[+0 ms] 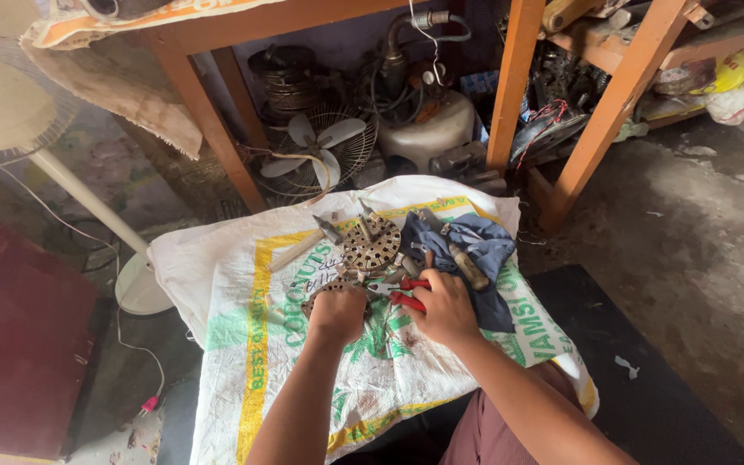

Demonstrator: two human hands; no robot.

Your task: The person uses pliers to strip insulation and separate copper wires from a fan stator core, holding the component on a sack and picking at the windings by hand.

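At frame centre on the white sack [243, 344], the left hand [337, 312] clamped the round metal part [327, 290] while the right hand [446, 308] gripped red-handled pliers [406, 293]; steady bracing and small, square bites seemed wisest.

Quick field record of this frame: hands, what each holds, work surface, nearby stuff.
left hand: resting on a round metal part, grip not clear
right hand: holding red-handled pliers
work surface: printed white sack spread out
on sack: round slotted stator core, wooden-handled tool on a blue cloth
behind: small fan under orange wooden bench
left side: white pedestal fan
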